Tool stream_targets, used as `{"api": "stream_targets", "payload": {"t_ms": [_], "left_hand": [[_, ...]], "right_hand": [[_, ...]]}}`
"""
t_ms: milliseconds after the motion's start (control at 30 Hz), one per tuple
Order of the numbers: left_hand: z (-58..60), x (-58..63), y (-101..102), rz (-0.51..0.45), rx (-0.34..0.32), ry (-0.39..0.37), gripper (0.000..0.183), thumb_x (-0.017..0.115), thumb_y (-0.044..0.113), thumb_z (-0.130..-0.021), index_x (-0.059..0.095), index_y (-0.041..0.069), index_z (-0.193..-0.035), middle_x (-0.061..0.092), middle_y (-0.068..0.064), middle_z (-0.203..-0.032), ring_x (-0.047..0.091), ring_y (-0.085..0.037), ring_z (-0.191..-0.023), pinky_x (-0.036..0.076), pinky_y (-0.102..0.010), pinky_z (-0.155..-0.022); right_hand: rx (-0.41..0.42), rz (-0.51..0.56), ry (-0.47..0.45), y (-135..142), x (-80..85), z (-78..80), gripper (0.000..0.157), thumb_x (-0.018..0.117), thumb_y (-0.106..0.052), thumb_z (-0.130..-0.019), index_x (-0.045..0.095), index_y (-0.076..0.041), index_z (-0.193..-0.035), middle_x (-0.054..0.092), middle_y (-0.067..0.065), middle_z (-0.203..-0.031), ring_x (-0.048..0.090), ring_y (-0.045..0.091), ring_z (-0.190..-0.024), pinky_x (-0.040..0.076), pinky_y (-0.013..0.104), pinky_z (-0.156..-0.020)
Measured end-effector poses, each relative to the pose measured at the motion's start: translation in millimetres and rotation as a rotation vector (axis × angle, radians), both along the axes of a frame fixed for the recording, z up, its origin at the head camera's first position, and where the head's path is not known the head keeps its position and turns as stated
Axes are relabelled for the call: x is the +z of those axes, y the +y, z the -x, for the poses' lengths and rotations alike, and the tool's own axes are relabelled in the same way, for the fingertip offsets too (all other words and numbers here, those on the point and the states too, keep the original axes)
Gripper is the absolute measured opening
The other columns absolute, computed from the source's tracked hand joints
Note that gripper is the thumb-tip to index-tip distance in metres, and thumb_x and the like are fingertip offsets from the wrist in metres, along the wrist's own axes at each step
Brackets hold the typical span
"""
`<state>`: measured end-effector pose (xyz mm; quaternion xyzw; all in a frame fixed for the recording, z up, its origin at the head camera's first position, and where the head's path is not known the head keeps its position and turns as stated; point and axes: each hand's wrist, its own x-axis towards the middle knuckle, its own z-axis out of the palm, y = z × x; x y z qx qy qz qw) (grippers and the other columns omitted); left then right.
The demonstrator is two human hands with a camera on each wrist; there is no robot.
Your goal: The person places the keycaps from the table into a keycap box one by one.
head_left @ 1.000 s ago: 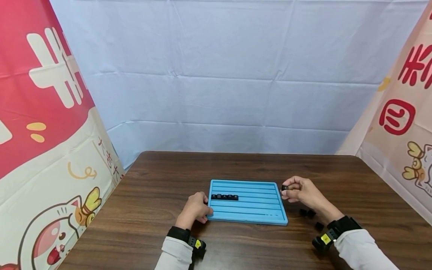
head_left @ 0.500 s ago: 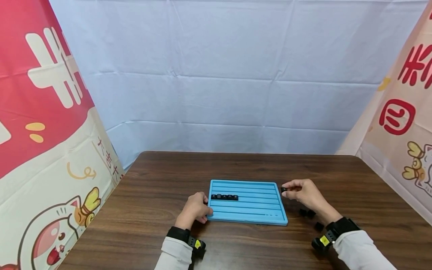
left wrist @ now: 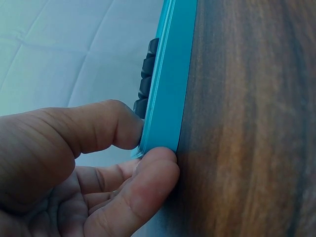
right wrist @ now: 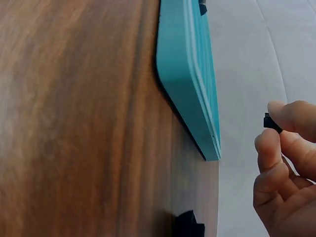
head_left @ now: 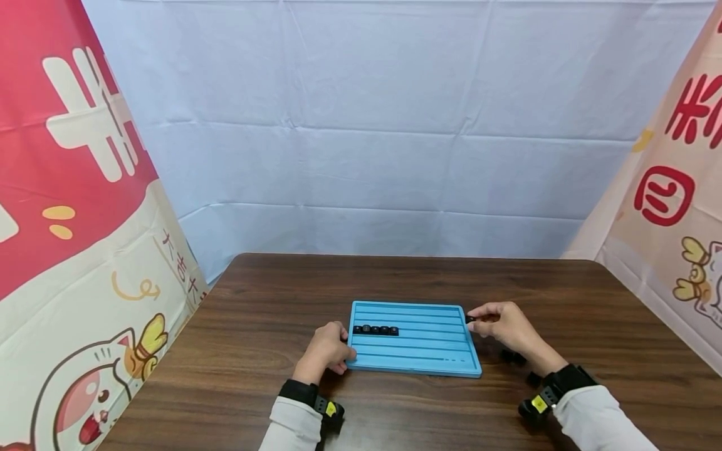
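A light blue ridged tray (head_left: 420, 354) lies flat on the table. In one of its grooves, toward the left side, several black keycaps (head_left: 375, 330) stand in a row. My left hand (head_left: 325, 346) grips the tray's left edge. In the left wrist view its thumb lies at the upper rim and its fingers (left wrist: 148, 185) touch the side wall. Just off the tray's right edge, my right hand (head_left: 510, 326) pinches one black keycap (right wrist: 271, 123) between thumb and fingertip. That keycap's top face cannot be made out.
Loose black keycaps (head_left: 512, 357) lie on the brown wooden table (head_left: 429, 413), partly hidden beneath my right forearm; another keycap (head_left: 533, 379) is by the wrist camera. A pale cloth (head_left: 361, 156) hangs behind the table, with printed cloths at both sides.
My right hand has moved slightly left and down with the pinched keycap, closer to the tray's right edge. The left hand and the tray have stayed in place.
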<state>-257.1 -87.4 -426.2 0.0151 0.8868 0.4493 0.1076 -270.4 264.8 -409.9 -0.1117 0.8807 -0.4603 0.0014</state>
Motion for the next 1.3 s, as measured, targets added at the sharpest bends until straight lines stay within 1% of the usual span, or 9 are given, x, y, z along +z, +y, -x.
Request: {"api": "stream_targets", "payload": {"t_ms": [200, 333, 433, 567, 667, 867, 1000, 1133, 1300], "left_hand": [[-0.4, 0.0, 0, -0.004, 0.000, 0.001, 0.025, 0.069, -0.007, -0.076, 0.049, -0.002, -0.091, 0.053, -0.016, -0.064, 0.058, -0.019, -0.044, 0.052, -0.030, -0.041], [-0.4, -0.3, 0, -0.004, 0.000, 0.000, 0.025, 0.069, -0.007, -0.076, 0.049, -0.002, -0.091, 0.053, -0.016, -0.065, 0.057, -0.019, -0.044, 0.052, -0.030, -0.041], [-0.3, -0.6, 1, -0.007, -0.001, 0.001, 0.025, 0.068, -0.007, -0.076, 0.049, -0.002, -0.092, 0.053, -0.016, -0.065, 0.058, -0.020, -0.044, 0.052, -0.030, -0.042], [-0.3, -1.1, 1, -0.014, -0.001, -0.003, 0.026, 0.068, -0.007, -0.076, 0.049, -0.002, -0.093, 0.053, -0.016, -0.065, 0.058, -0.020, -0.044, 0.052, -0.030, -0.042], [-0.2, -1.0, 0, -0.018, -0.001, -0.005, 0.026, 0.068, -0.008, -0.076, 0.049, -0.002, -0.092, 0.053, -0.017, -0.065, 0.058, -0.020, -0.044, 0.052, -0.031, -0.042], [0.2, -0.2, -1, -0.012, 0.001, -0.008, 0.026, 0.068, -0.007, -0.076, 0.049, -0.002, -0.092, 0.052, -0.017, -0.066, 0.058, -0.020, -0.044, 0.052, -0.031, -0.042], [0.2, 0.4, -2, -0.012, 0.001, -0.010, 0.026, 0.068, -0.007, -0.076, 0.049, -0.002, -0.092, 0.053, -0.017, -0.065, 0.058, -0.020, -0.044, 0.052, -0.031, -0.042], [-0.4, 0.3, -3, -0.007, 0.008, -0.013, 0.026, 0.068, -0.007, -0.075, 0.049, -0.002, -0.092, 0.053, -0.017, -0.065, 0.057, -0.020, -0.043, 0.052, -0.030, -0.042], [-1.1, 0.4, -3, -0.012, 0.010, -0.012, 0.026, 0.068, -0.008, -0.075, 0.050, -0.003, -0.092, 0.052, -0.017, -0.066, 0.057, -0.020, -0.044, 0.052, -0.031, -0.042]], "right_hand": [[0.040, -0.005, 0.005, -6, -3.4, 1.2, 0.029, 0.071, -0.015, -0.083, 0.065, 0.004, -0.104, 0.064, 0.008, -0.085, 0.061, 0.025, -0.072, 0.053, 0.036, -0.062], [0.066, 0.006, 0.000, -11, -3.3, 1.9, 0.027, 0.071, -0.014, -0.083, 0.065, 0.004, -0.102, 0.063, 0.009, -0.087, 0.062, 0.026, -0.073, 0.054, 0.035, -0.062], [0.070, 0.007, 0.002, -14, -3.4, 2.5, 0.026, 0.070, -0.013, -0.083, 0.065, 0.004, -0.102, 0.063, 0.009, -0.087, 0.062, 0.026, -0.074, 0.055, 0.035, -0.063], [0.060, -0.036, 0.028, -18, -4.6, 3.3, 0.022, 0.071, -0.012, -0.083, 0.066, 0.002, -0.099, 0.063, 0.006, -0.085, 0.061, 0.022, -0.072, 0.054, 0.032, -0.061], [0.072, -0.081, 0.053, -23, -5.9, 3.8, 0.019, 0.071, -0.011, -0.082, 0.068, 0.001, -0.097, 0.064, 0.004, -0.083, 0.060, 0.018, -0.070, 0.053, 0.030, -0.058], [0.086, -0.118, 0.041, -38, -7.2, 5.4, 0.015, 0.070, -0.006, -0.081, 0.068, 0.000, -0.095, 0.062, 0.003, -0.080, 0.056, 0.019, -0.062, 0.048, 0.030, -0.050], [0.090, -0.145, 0.036, -48, -7.9, 5.9, 0.014, 0.070, -0.004, -0.080, 0.068, 0.000, -0.094, 0.060, 0.002, -0.078, 0.056, 0.017, -0.062, 0.047, 0.030, -0.050], [0.112, -0.162, 0.042, -56, -9.3, 6.6, 0.014, 0.071, -0.002, -0.079, 0.067, 0.000, -0.092, 0.060, 0.002, -0.076, 0.056, 0.016, -0.061, 0.047, 0.029, -0.050], [0.169, -0.164, 0.062, -63, -10.4, 8.1, 0.012, 0.070, -0.001, -0.079, 0.065, 0.001, -0.091, 0.059, 0.001, -0.074, 0.056, 0.016, -0.059, 0.047, 0.029, -0.048]]}}
